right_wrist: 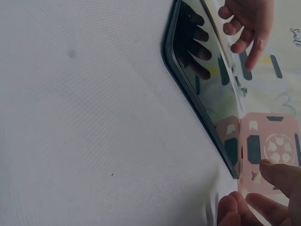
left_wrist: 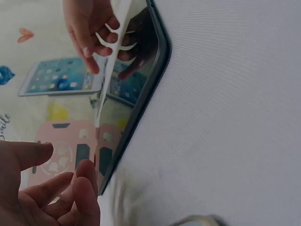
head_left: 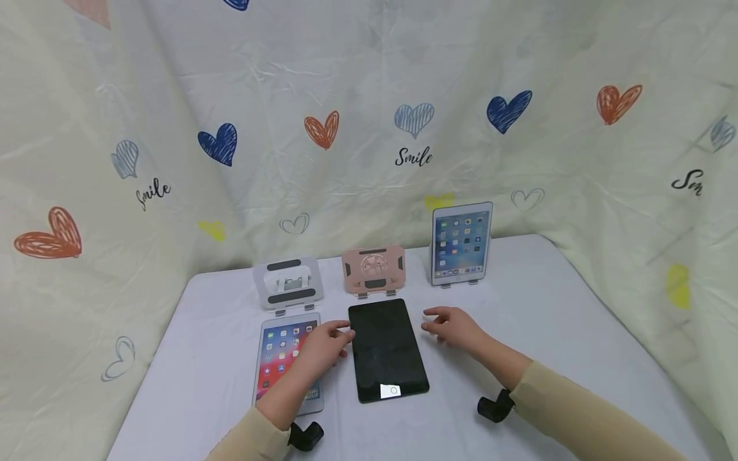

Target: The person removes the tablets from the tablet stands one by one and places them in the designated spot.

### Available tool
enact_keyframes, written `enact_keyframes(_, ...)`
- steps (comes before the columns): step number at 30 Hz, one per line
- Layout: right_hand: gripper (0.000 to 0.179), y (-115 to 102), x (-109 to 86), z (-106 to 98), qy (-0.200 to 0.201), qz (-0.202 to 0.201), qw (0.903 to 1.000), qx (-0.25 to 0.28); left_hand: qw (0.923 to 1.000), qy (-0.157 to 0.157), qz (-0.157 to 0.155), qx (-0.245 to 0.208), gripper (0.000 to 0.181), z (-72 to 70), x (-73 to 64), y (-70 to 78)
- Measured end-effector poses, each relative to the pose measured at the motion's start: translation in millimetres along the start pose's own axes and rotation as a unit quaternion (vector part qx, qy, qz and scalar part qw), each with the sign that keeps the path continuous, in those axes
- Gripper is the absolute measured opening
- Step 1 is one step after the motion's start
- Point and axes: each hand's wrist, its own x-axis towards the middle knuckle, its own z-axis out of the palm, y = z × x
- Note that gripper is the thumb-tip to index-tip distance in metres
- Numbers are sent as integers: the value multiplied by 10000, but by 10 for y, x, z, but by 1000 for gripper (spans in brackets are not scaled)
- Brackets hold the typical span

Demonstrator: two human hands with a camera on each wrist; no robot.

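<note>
A: How are the hands standing?
B: They are hovering apart. The left hand is holding its fingers loosely bent at one long edge of the black tablet; I cannot tell whether it is touching. The right hand is hanging just off the opposite edge, its fingers relaxed.

A: And where is that tablet lying?
B: It is lying flat on the desk between the hands, its glossy screen mirroring the pink tablet stand in the wrist views.

A: What are the holders carrying?
B: Beyond the right hand, a stand with small clips is carrying an upright white-framed tablet, which is hiding most of it. The pink one is standing just past the black tablet. A grey tablet stand is leaning beyond the left hand, showing two dark pads.

A: What is the left forearm covering?
B: Partly, a flat tablet with a red-and-blue home screen, lying face up.
</note>
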Motion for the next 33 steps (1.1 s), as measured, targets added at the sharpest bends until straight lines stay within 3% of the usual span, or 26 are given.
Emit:
enact_keyframes(15,44,33,7,-92,192,-167,9996,-97,9989,122,261,-381,38,141,84,144)
enact_keyframes(24,48,155,46,-320,278,-331,9991,5,9969,47,493,-616,41,272,102,330)
enact_keyframes(33,52,241,52,-539,461,-360,9980,234,9945,172,814,-630,39,345,232,426)
